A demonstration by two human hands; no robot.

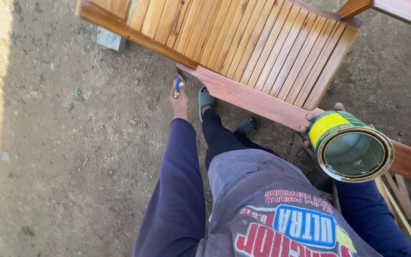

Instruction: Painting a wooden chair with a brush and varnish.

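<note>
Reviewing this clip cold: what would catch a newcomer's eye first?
The open metal can with its yellow-green label, held tilted in the right hand at right. Next, the slatted wooden panel across the top, where the left hand holds a blue-handled brush at its lower rail.

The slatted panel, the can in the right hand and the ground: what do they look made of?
Slatted panel: wood, with visible grain and narrow boards; its lower rail looks darker and reddish, perhaps freshly coated. Can, held by the right hand: metal, judging by the shiny brass-coloured rim and grey inner wall, with a yellow-green label. Ground: bare packed dirt with small stones.
</note>
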